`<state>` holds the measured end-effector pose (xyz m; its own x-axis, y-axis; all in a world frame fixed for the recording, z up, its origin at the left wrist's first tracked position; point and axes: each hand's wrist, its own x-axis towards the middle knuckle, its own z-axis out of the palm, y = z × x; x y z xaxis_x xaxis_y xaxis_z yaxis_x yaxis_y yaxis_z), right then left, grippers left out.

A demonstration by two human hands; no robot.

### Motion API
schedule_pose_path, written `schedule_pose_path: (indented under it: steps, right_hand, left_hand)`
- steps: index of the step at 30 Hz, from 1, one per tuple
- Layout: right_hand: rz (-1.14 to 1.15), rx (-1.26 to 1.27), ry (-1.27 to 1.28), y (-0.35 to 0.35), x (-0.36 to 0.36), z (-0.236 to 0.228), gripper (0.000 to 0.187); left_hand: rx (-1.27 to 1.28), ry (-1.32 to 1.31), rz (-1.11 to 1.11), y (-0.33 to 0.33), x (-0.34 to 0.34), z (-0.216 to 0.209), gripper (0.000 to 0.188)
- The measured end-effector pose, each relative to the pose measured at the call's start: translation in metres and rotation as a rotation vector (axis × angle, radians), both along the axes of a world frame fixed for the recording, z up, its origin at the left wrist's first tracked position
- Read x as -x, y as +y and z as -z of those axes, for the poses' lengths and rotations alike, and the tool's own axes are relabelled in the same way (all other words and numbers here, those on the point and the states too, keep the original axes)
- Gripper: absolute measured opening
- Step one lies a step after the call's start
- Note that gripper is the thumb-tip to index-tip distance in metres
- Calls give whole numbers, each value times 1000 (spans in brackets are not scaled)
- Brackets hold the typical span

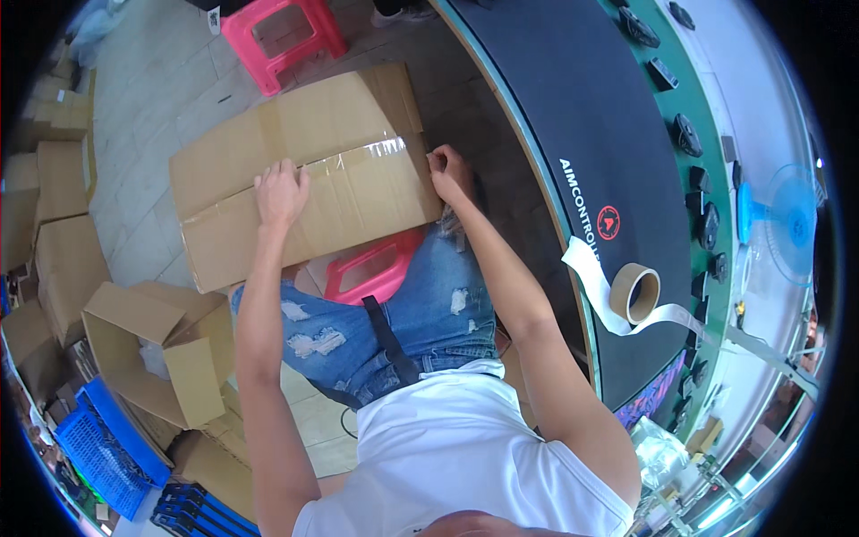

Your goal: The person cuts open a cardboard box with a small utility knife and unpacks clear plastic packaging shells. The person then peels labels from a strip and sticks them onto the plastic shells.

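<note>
A large brown cardboard box point(331, 201) lies in front of me with its top flaps folded together. Shiny clear tape point(386, 150) runs along the right part of the seam between the flaps. My left hand point(281, 191) rests on top of the box near the seam, its fingers stretched out and holding nothing. At the box's right edge, level with the seam, my right hand point(449, 174) has its fingers curled in a pinch. Whatever those fingers grip is too small to make out. Part of a pink plastic stool point(369, 268) shows between the box and my legs.
Another pink stool point(284, 40) stands beyond the box. To the right is a long bench with a black mat point(573, 116), a tape roll point(635, 294), several computer mice and a blue fan point(792, 224). On the left are an open carton point(134, 367), stacked cartons and a blue crate point(103, 447).
</note>
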<state>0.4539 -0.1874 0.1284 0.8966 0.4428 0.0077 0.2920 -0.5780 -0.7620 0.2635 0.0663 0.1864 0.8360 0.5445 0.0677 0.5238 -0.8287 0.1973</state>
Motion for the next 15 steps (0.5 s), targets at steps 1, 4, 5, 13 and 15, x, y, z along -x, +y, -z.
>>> schedule_pose_path:
  steps: [1, 4, 5, 13, 15]
  right_hand:
    - [9, -13, 6, -2, -8, 4, 17]
    - [-8, -129, 163, -3, -32, 9, 19]
    - [-27, -129, 258, -2, -36, 6, 20]
    - [-175, -323, 268, -10, -37, 12, 21]
    - [-161, -434, 742, -15, -4, -16, 19]
  left_hand:
    - [41, 43, 28, -1, -2, -9, 31]
    - [185, 14, 73, 1, 0, -17, 28]
    - [177, 23, 72, -4, 4, -19, 28]
    - [198, -14, 84, -90, 65, -90, 25]
    - [142, -41, 178, -129, 115, -105, 31]
